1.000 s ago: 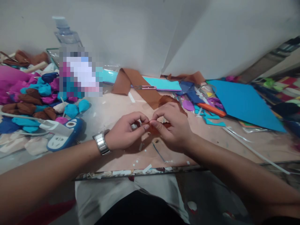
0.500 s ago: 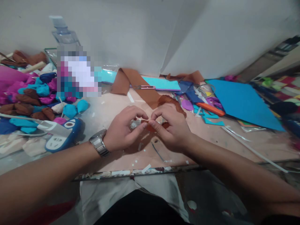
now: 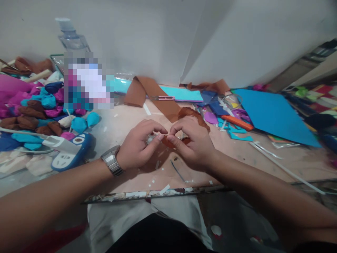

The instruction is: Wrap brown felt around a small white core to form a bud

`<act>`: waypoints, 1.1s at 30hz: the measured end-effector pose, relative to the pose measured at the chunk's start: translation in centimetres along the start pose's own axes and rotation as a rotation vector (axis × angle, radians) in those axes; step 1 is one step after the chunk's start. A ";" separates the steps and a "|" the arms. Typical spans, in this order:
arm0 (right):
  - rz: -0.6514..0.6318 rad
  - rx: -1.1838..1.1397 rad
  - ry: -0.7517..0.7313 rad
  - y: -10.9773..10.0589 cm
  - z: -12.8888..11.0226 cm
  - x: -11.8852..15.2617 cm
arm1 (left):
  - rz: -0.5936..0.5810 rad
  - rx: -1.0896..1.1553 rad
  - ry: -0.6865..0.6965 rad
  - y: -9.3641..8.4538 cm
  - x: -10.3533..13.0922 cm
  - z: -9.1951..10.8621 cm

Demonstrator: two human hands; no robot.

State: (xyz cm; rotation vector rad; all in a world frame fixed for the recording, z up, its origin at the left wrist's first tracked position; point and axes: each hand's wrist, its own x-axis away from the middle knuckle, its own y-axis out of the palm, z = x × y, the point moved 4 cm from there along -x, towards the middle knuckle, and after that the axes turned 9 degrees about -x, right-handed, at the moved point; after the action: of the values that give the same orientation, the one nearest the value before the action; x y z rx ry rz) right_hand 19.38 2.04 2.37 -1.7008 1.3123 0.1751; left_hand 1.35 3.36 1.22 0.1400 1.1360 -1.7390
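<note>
Over the middle of the table, my left hand (image 3: pixel 139 142) and my right hand (image 3: pixel 195 144) meet fingertip to fingertip. Between them is a small stretch of brown crepe paper (image 3: pixel 167 142), pinched by thumb and forefinger on both sides. Gathered, ruffled brown paper (image 3: pixel 196 115) shows behind my right hand. From it a flat brown paper strip (image 3: pixel 165 109) runs back and folds over near the wall. A small pink-handled tool, seemingly thread snips (image 3: pixel 162 98), lies across that strip. My palms hide part of the held paper.
On the left lie a pile of coloured paper bundles (image 3: pixel 37 109) and a blue-white power socket (image 3: pixel 71 154). A clear bottle (image 3: pixel 73 42) stands behind. To the right are a blue sheet (image 3: pixel 273 117), an orange cutter (image 3: pixel 237 122) and a white stick (image 3: pixel 289 168).
My left thumb has drawn back slightly from the right fingertips, and the brown paper between the hands has shifted a little. The other things have stayed in place.
</note>
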 end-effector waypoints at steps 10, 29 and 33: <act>0.007 0.021 -0.055 -0.1 0.3 -0.1 | -0.018 0.148 -0.102 0.3 0.0 -0.4; -0.009 0.061 -0.068 -0.1 -0.3 -0.2 | -0.083 0.328 -0.206 1.2 0.6 -0.3; -0.014 0.066 -0.073 0.0 -0.4 -0.2 | -0.091 0.340 -0.230 1.2 0.5 -0.5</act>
State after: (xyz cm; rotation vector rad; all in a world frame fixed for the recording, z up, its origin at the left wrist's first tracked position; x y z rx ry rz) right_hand 19.14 1.83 2.71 -1.6333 1.2388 0.1819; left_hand 1.88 3.34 -0.09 0.0928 0.6847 -1.9626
